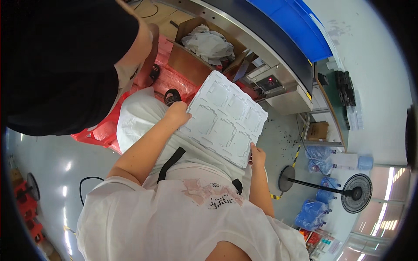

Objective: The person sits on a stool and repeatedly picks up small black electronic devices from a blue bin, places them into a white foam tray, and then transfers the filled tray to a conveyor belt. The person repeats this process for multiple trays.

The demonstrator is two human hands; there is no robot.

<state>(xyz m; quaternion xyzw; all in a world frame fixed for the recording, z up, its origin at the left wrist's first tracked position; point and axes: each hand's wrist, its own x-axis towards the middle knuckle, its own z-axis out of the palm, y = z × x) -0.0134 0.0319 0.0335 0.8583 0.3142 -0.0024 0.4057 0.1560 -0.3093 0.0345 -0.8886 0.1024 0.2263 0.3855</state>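
Observation:
A white moulded tray (224,119) with several recessed pockets lies across the front of my lap, tilted. My left hand (177,114) grips its left edge, with the fingers hidden beneath it. At the near right corner my right hand (257,155) closes on the rim, the thumb on the upper side. Nothing sits in the pockets that I can make out. Whether it is one tray or several nested together, I cannot tell.
A person in black (61,65) stands close on my left. Ahead are a cardboard box (187,63) holding white plastic, a red pallet (102,130), and a conveyor (270,37) with a blue bin (300,26). To the right stand a fan (357,193) and blue water bottles (312,215).

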